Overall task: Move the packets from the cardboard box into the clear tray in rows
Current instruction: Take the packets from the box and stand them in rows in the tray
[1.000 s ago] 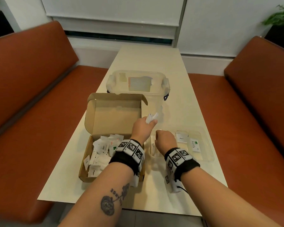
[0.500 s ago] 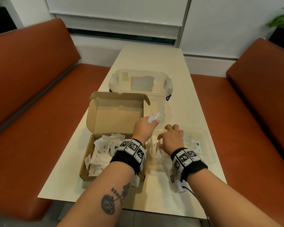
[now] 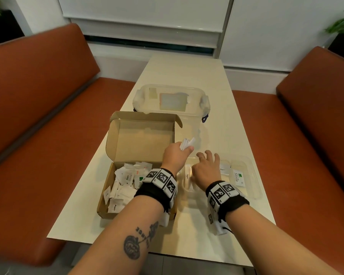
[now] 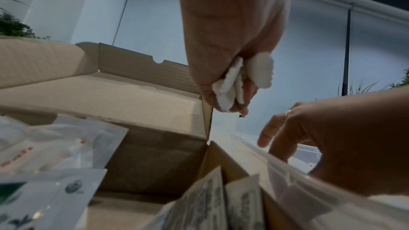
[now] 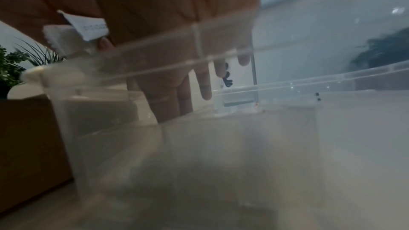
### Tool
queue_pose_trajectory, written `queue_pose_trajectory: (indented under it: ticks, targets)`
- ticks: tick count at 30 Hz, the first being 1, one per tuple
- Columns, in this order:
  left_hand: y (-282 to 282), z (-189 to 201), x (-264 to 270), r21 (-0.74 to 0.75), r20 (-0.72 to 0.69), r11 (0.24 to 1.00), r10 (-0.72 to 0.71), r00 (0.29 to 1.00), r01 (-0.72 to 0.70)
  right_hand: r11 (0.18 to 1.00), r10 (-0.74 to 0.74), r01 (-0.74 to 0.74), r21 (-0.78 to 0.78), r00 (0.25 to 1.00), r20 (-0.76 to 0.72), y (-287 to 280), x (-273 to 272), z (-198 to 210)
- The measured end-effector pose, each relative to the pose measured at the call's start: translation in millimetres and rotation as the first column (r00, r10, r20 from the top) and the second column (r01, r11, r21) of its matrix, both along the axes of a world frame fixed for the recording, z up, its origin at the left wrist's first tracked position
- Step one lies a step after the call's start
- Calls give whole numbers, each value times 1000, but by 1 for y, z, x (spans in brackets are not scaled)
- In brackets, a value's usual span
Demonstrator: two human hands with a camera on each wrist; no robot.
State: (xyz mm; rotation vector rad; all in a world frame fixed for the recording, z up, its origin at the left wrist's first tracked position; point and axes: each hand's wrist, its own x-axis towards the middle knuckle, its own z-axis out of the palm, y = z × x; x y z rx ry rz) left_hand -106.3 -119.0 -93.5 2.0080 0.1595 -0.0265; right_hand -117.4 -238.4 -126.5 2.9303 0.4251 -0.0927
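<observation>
While I watch from the head view, the open brown cardboard box sits nearest me at the counter's left edge, its lid standing up at the far side and a loose heap of small white paper packets in its bottom. Just to its right, toward the counter's right edge, lies the shallow clear plastic tray; I can read flat packets labelled Pepper and Stevia in its right half, and a few packets standing on edge at its left end. My right hand reaches into the tray with its fingers spread and loose, grasping nothing. My left hand hovers over the box's far right corner, its fingers clenched around a small bunch of white packets. Farther along the counter stands a lidded clear plastic storage container.
</observation>
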Motion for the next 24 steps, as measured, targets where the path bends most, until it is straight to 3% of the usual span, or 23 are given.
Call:
queue_pose_trajectory:
  ticks: [7,20,24]
  targets:
    - [-1,0,0,36,19,999,-6,1000,6,992,-72,78,102,996,-57,-9,-3,3]
    - [-2,0,2,77,-4,997,-14,1000,15,990,-81,86,108,996,-47,-6,-6,0]
    - [-3,5,-2,-106,0,994,-36,999,36,961,-123,128,247,992,-38,-8,-6,3]
